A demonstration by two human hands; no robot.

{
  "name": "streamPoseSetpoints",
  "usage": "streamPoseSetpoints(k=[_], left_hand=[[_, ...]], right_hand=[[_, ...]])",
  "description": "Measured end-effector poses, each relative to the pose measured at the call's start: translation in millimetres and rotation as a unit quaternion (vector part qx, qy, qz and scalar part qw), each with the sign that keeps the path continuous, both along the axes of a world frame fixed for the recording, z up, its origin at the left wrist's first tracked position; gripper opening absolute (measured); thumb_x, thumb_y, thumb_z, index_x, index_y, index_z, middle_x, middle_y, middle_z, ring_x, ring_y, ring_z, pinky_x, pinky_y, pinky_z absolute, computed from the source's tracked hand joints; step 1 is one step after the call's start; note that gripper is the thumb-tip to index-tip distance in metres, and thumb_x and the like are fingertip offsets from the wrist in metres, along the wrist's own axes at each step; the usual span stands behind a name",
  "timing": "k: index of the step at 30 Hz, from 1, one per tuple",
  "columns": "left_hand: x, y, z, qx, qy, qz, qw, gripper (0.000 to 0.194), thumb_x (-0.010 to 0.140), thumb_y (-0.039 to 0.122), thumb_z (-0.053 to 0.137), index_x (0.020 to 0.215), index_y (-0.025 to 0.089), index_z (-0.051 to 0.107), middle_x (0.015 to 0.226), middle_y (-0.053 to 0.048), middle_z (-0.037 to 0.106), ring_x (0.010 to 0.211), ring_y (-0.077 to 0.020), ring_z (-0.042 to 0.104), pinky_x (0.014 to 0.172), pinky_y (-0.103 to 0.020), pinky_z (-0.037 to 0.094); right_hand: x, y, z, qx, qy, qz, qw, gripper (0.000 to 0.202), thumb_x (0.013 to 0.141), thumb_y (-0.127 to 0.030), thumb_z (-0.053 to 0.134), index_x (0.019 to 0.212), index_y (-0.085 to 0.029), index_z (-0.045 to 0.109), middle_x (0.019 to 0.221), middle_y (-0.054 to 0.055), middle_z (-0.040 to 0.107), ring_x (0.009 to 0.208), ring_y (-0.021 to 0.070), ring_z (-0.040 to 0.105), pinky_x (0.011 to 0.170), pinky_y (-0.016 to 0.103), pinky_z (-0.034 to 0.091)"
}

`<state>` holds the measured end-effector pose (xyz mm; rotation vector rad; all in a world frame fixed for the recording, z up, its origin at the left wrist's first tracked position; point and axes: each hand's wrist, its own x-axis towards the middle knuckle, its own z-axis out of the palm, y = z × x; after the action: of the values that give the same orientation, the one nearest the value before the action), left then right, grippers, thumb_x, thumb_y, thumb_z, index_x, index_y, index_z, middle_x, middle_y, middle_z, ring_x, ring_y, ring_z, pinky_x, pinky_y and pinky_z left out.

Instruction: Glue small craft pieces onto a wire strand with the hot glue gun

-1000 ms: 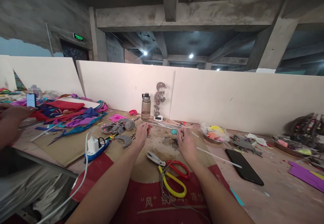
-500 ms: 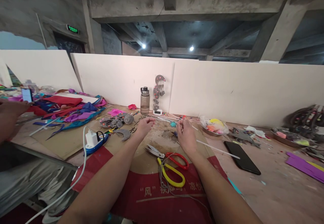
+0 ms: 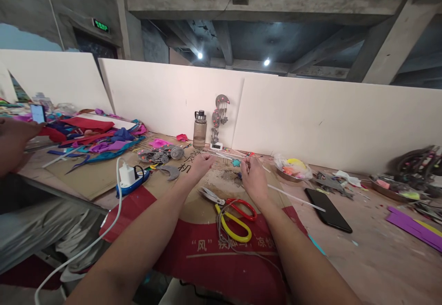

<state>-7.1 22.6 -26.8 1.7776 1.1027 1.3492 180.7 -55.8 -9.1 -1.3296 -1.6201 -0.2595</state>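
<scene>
In the head view, my left hand is raised over the cardboard with thumb and fingers pinched together. Whatever lies in that pinch is too small to make out. Opposite it, my right hand is closed at the fingertips on the edge of a small turquoise star with a dark outline. The star sits in the gap between both hands. Below them lie scissors with one red and one yellow handle, blades apart, a thin grey cord tangled around the handles. A grey felt crescent rests left of my left hand.
A water bottle and a grey hanging ornament stand at the back. A blue power strip with a white charger is at left. To the right are a black phone and a metal bowl. Another person's hand is far left.
The view has tilted slightly downward, so the table appears higher. My left hand stays pinched. The turquoise star shows more fully beside my right fingertips.
</scene>
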Motion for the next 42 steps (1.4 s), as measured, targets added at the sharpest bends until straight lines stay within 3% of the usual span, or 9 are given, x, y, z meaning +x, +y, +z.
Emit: streamPoseSetpoints(k=[7, 14, 18, 23, 30, 36, 42], left_hand=[[10.2, -2.0, -0.3, -0.062, -0.120, -0.069, 0.988, 0.025, 0.080, 0.036, 0.053, 0.064, 0.018, 0.046, 0.055, 0.003, 0.047, 0.049, -0.0087, 0.045, 0.051, -0.022, 0.039], [6.0, -2.5, -0.5, -0.060, -0.075, -0.122, 0.988, 0.041, 0.082, 0.051, 0.051, 0.058, 0.018, 0.047, 0.050, 0.002, 0.047, 0.042, -0.0084, 0.043, 0.045, -0.023, 0.035], [2.6, 3.7, -2.0, -0.057, -0.084, -0.079, 0.992, 0.044, 0.078, 0.055, 0.056, 0.056, 0.018, 0.046, 0.049, 0.002, 0.047, 0.043, -0.0078, 0.043, 0.045, -0.022, 0.033], [-8.2, 16.7, -0.5, -0.030, -0.149, -0.025, 0.988, 0.028, 0.065, 0.039, 0.072, 0.066, 0.015, 0.057, 0.057, 0.002, 0.055, 0.051, -0.0077, 0.047, 0.053, -0.021, 0.039], [-11.9, 19.2, -0.6, -0.051, -0.203, -0.022, 0.978, 0.012, 0.072, 0.024, 0.066, 0.072, 0.013, 0.062, 0.059, 0.001, 0.057, 0.052, -0.0066, 0.049, 0.054, -0.020, 0.039], [-8.0, 10.9, 4.8, -0.063, -0.232, -0.011, 0.971, 0.020, 0.068, 0.024, 0.071, 0.073, 0.014, 0.056, 0.061, 0.002, 0.059, 0.051, -0.0070, 0.051, 0.051, -0.020, 0.041], [-11.1, 3.9, 14.0, -0.046, -0.267, -0.021, 0.962, 0.029, 0.069, 0.036, 0.073, 0.070, 0.013, 0.055, 0.064, -0.001, 0.061, 0.050, -0.0075, 0.053, 0.050, -0.021, 0.045]], right_hand=[[0.8, 2.0, -1.3, 0.008, -0.011, -0.003, 1.000, 0.016, 0.090, -0.026, 0.039, 0.084, -0.020, 0.052, 0.085, 0.008, 0.059, 0.081, 0.0212, 0.052, 0.077, 0.035, 0.042], [0.6, 0.4, 1.0, 0.000, 0.008, 0.011, 1.000, 0.015, 0.090, -0.026, 0.039, 0.083, -0.020, 0.051, 0.085, 0.008, 0.060, 0.081, 0.0209, 0.053, 0.078, 0.035, 0.043], [0.4, -0.5, 0.6, -0.004, 0.005, 0.021, 1.000, 0.014, 0.090, -0.026, 0.041, 0.082, -0.021, 0.051, 0.086, 0.007, 0.060, 0.080, 0.0206, 0.053, 0.076, 0.034, 0.043], [1.2, 4.2, 1.2, -0.002, 0.018, 0.011, 1.000, 0.014, 0.089, -0.025, 0.041, 0.082, -0.021, 0.052, 0.084, 0.007, 0.060, 0.079, 0.0208, 0.053, 0.077, 0.035, 0.042], [3.0, 11.6, 0.2, -0.003, 0.036, 0.002, 0.999, 0.014, 0.089, -0.025, 0.041, 0.082, -0.020, 0.053, 0.083, 0.008, 0.060, 0.080, 0.0210, 0.053, 0.078, 0.034, 0.042], [-1.2, 6.3, -5.5, -0.011, -0.002, 0.017, 1.000, 0.014, 0.090, -0.024, 0.040, 0.082, -0.020, 0.051, 0.085, 0.008, 0.059, 0.078, 0.0206, 0.052, 0.077, 0.034, 0.042], [-2.8, 4.9, -9.9, -0.009, -0.030, 0.028, 0.999, 0.012, 0.090, -0.025, 0.040, 0.083, -0.021, 0.050, 0.084, 0.008, 0.057, 0.079, 0.0210, 0.052, 0.075, 0.034, 0.042]])
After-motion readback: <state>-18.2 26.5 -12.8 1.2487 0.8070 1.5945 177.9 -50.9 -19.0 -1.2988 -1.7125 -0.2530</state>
